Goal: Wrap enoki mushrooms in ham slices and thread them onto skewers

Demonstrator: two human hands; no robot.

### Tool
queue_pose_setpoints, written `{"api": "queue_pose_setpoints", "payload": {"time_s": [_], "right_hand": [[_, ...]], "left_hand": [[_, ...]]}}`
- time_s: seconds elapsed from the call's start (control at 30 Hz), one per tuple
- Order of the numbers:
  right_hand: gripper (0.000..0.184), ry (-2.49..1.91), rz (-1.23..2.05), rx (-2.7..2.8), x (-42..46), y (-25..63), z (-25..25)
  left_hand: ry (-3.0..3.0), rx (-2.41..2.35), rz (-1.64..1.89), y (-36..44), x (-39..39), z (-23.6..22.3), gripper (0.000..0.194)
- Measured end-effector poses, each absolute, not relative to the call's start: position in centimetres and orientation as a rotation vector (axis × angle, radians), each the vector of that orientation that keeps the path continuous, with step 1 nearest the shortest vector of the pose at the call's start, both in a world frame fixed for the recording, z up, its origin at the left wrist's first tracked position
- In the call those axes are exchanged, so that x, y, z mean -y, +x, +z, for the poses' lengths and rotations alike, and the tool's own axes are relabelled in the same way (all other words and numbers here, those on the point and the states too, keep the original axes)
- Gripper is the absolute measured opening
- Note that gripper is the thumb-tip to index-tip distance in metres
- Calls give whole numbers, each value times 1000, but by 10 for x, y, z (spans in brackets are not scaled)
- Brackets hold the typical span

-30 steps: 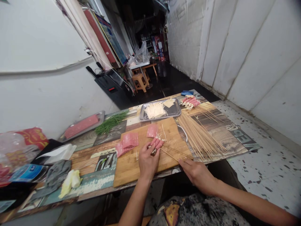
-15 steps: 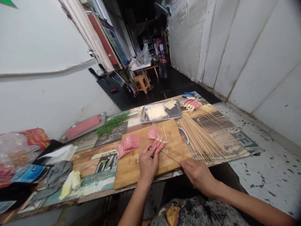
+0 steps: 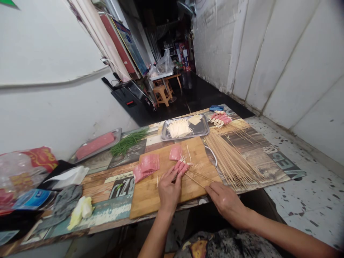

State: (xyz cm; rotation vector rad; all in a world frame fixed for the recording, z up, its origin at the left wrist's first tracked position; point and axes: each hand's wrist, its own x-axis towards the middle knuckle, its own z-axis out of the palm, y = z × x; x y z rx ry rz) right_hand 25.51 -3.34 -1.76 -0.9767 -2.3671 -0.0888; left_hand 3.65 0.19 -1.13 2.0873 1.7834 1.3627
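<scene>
On the wooden cutting board (image 3: 147,204), my left hand (image 3: 170,186) is closed, its fingertips pinching small pink meat rolls (image 3: 182,166) with pale strands poking out of their ends. My right hand (image 3: 227,200) is closed on the near end of a bamboo skewer (image 3: 195,181), which runs up to the rolls. A second skewer lies beside it on the board. Just beyond my left hand is a flat pink meat slice (image 3: 175,152). Overlapping meat slices (image 3: 149,162) lie to the left on the same board.
Behind the board stands a metal tray (image 3: 164,136) of pale enoki-like strands. Many loose bamboo skewers (image 3: 231,157) fan out at the right, below finished meat skewers (image 3: 220,118). Green chives (image 3: 128,142), a meat tray (image 3: 118,135), a grey cloth (image 3: 66,204) and cabbage leaves (image 3: 80,211) lie leftward.
Both hands keep nearly the same hold on the rolls and skewer. My right hand has shifted very slightly; the view has moved a little.
</scene>
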Motion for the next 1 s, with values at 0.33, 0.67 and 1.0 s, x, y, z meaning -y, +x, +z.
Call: {"api": "queue_pose_setpoints", "payload": {"time_s": [0.33, 0.67, 1.0], "right_hand": [[22, -1030, -64, 2384, 28, 245, -15], [21, -1023, -68, 2389, 18, 233, -20], [22, -1034, -12, 2425, 12, 230, -18]], "left_hand": [[2095, -1809, 1336, 36, -3, -10, 22], [2120, -1808, 1320, 37, -2, -6, 25], [2103, -1879, 1314, 34, -3, -11, 19]]}}
